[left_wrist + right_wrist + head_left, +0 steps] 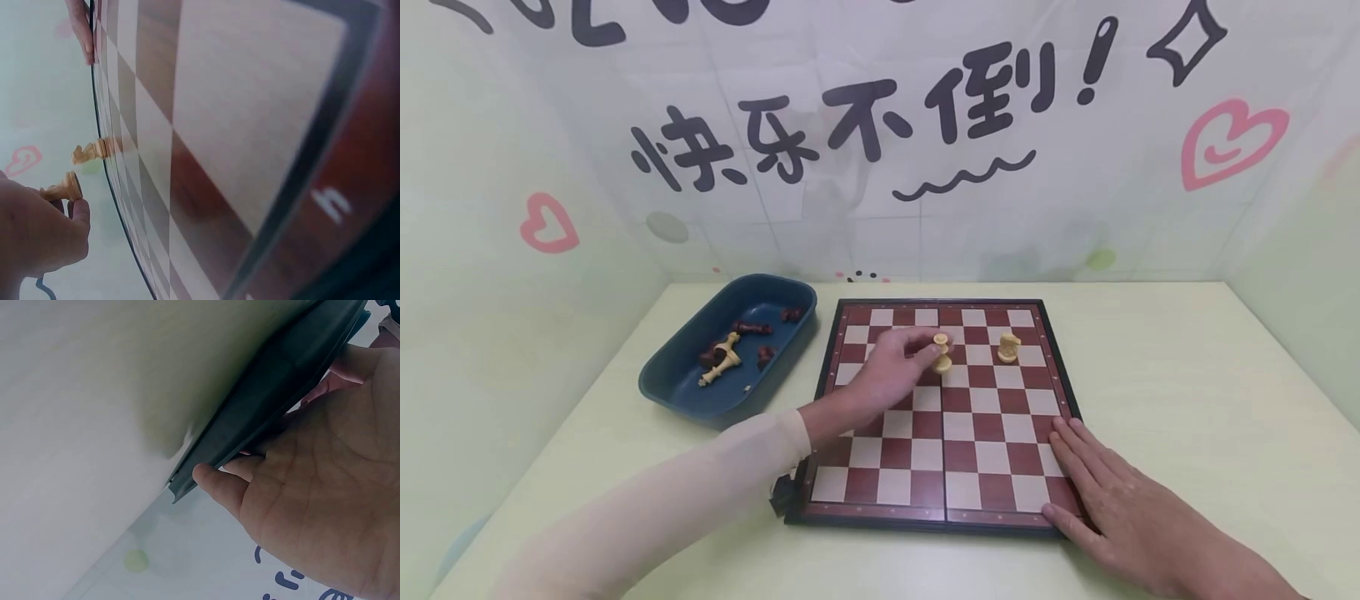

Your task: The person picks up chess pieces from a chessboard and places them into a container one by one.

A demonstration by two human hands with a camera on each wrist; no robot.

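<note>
My left hand (891,367) pinches a cream chess piece (942,365) between thumb and fingers over the far middle of the chessboard (988,427). In the left wrist view the base of this piece (75,185) hangs a little off the board surface; the fingers cover part of it, and its exact kind is unclear. To the right of it a cream knight (1009,347) stands upright on the board. My right hand (1138,512) rests with extended fingers on the board's near right edge; in the right wrist view its fingers touch the dark side of the board (262,394).
A blue plastic basin (688,400) stands left of the board, with several dark red and cream chess pieces (722,360) lying in it. Behind the pale table (1187,358) hangs a printed white sheet (865,217).
</note>
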